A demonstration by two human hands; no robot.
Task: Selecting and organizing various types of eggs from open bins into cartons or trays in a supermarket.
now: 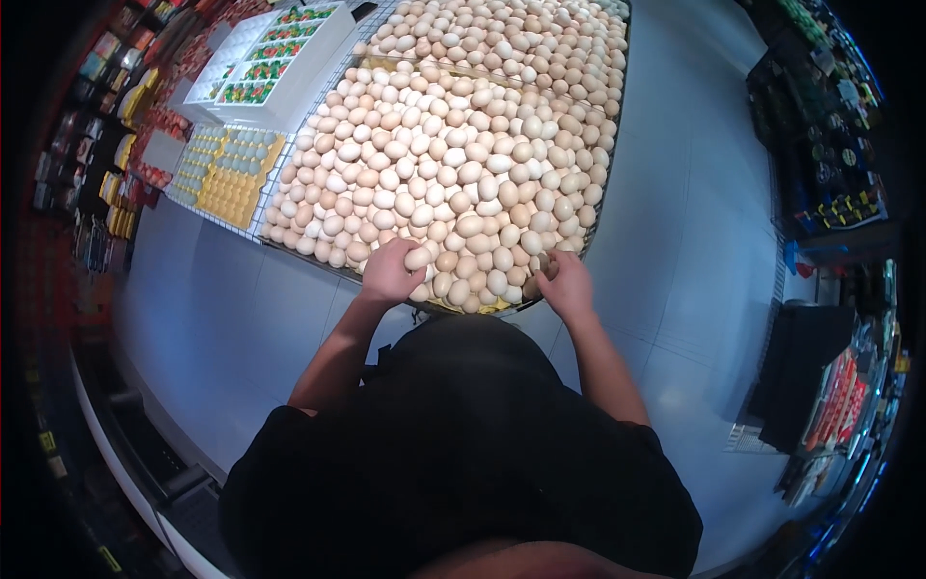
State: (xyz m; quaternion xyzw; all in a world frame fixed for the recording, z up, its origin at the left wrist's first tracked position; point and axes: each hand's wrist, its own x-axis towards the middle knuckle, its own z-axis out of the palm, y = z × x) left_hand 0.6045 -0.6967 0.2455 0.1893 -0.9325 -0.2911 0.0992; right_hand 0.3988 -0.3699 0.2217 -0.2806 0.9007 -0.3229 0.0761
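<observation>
A broad heap of pale brown and cream eggs (448, 155) fills the display in front of me. At its near left edge, my left hand (389, 272) has thumb and fingers around one light egg (417, 258). My right hand (568, 284) is at the near right corner of the heap, fingers bent inward among shaded eggs. Whether those fingers grip an egg is unclear, as shadow and the hand itself cover the spot. Between my hands lie more loose eggs (459, 292), with a bit of yellow tray (499, 307) showing beneath them at the front rim.
A clear divider (492, 78) crosses the heap farther back. Left of it, yellow egg trays (230, 197) partly filled with bluish eggs (244, 150) rest on a white wire rack (271, 192). Behind them stands a white compartment box (289, 87). Stocked shelves (832, 137) line the right side.
</observation>
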